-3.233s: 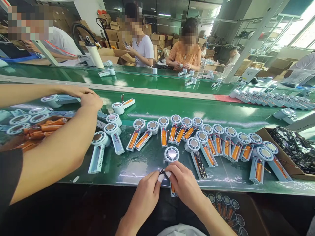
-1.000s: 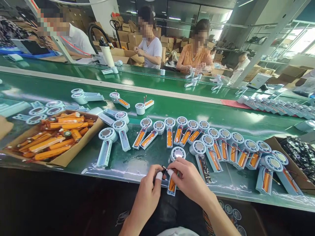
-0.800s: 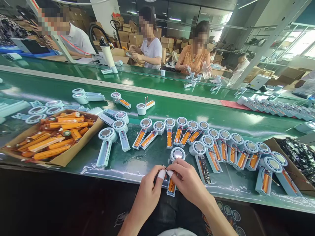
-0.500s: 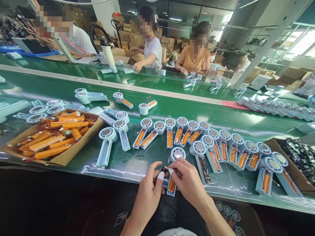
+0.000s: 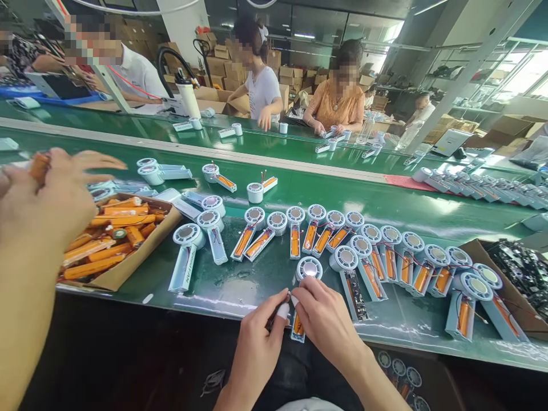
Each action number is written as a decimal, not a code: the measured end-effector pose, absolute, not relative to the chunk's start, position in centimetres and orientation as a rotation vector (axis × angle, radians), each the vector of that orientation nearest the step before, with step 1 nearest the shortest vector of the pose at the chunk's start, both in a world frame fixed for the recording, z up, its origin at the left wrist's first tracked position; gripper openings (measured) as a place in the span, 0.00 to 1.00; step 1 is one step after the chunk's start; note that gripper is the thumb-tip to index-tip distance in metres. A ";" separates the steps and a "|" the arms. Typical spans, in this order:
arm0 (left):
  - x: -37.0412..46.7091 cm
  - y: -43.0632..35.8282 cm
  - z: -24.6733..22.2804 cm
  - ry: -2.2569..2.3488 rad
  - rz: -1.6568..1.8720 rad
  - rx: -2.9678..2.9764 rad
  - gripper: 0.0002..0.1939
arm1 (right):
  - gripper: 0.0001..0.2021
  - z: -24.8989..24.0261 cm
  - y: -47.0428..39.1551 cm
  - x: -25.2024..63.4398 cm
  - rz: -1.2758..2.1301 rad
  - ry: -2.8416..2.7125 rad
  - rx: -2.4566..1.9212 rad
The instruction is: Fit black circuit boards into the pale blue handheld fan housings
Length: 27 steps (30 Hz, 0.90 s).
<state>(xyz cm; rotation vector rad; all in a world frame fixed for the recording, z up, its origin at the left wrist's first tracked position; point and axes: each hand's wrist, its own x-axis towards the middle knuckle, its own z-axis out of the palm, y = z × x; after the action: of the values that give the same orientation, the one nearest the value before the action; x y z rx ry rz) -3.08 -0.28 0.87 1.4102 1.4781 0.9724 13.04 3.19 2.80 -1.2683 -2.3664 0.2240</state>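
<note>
My left hand (image 5: 262, 337) and my right hand (image 5: 325, 311) meet at the table's front edge, fingertips pinched close together. What they pinch is too small and covered to name. White covers sit on a fingertip of each hand. Just behind and under my right hand lies a light-blue fan unit (image 5: 309, 268), its round head showing and an orange battery in its handle, partly hidden by my fingers. To the right, another fan unit (image 5: 346, 258) has a black circuit board (image 5: 356, 297) in its handle.
Another person's hands (image 5: 55, 182) hold an orange battery above a cardboard box (image 5: 128, 268) of batteries at left. Fan units with batteries (image 5: 295, 228) line the green table. A box of circuit boards (image 5: 492, 268) stands at right. Several people work across the conveyor.
Another person's arm and hands have come in at the left, over the battery box. The small black board that showed between my hands is now hidden by my fingers.
</note>
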 end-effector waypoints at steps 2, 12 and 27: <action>-3.5 0.0 1.1 1.417 0.953 1.350 0.21 | 0.10 2.5 3.4 13.3 0.395 -2.291 -1.277; -5.3 1.4 1.6 1.222 0.815 1.325 0.16 | 0.12 2.6 4.0 13.9 1.012 -1.916 -1.294; -4.5 0.9 1.0 1.405 0.659 1.556 0.26 | 0.12 2.1 2.6 16.3 0.866 -2.080 -1.175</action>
<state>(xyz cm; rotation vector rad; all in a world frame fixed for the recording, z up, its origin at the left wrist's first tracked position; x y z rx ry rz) -4.49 0.93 1.03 1.5564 1.4045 0.6595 16.27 2.62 2.15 -1.1749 -2.0801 0.8664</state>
